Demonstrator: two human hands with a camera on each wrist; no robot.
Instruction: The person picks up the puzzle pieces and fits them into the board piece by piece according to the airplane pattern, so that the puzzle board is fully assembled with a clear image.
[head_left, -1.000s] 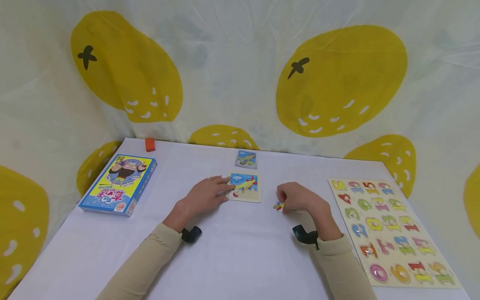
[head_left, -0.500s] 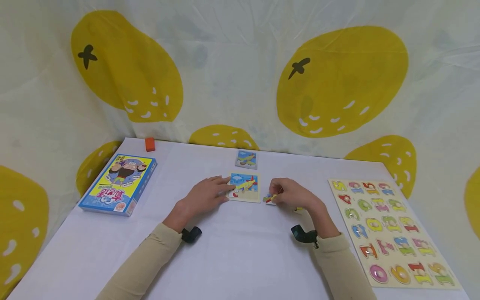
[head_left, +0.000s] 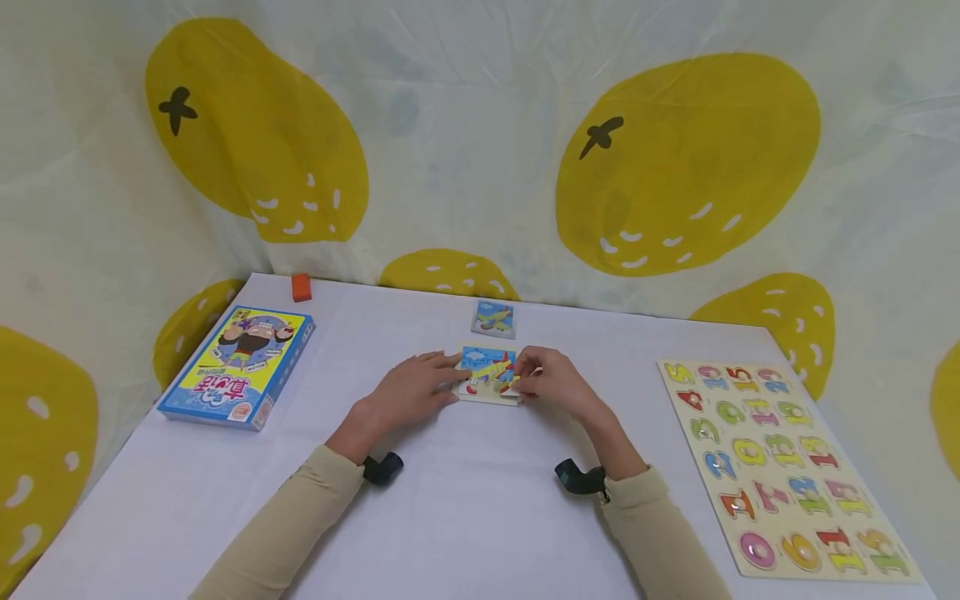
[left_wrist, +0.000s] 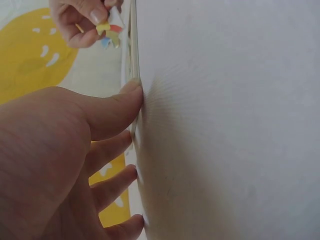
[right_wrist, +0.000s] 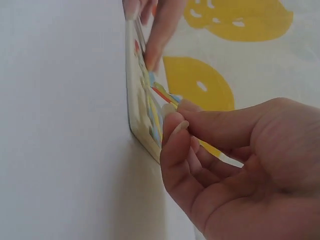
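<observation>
A small square airplane jigsaw puzzle in a pale tray (head_left: 468, 397) lies in the middle of the table. My left hand (head_left: 416, 389) rests at its left side, with straight fingers on the picture and the thumb touching the tray's near edge, as the left wrist view shows. Over the tray's right part, my right hand (head_left: 555, 381) pinches a puzzle piece (left_wrist: 114, 29) between thumb and fingertips. The piece has red, yellow and blue patches and is held tilted; in the right wrist view fingers partly hide it. Just behind the tray lies a matching airplane picture (head_left: 493, 319).
To the left lies a blue and yellow box (head_left: 236, 367), with an orange block (head_left: 301, 287) near the back edge. A wooden number board (head_left: 783, 467) takes up the right side. A patterned cloth (head_left: 465, 150) hangs behind the table (head_left: 480, 517).
My right hand has moved left with the puzzle piece, from the table right of the tray to above the tray's right part. The left hand stays in place.
</observation>
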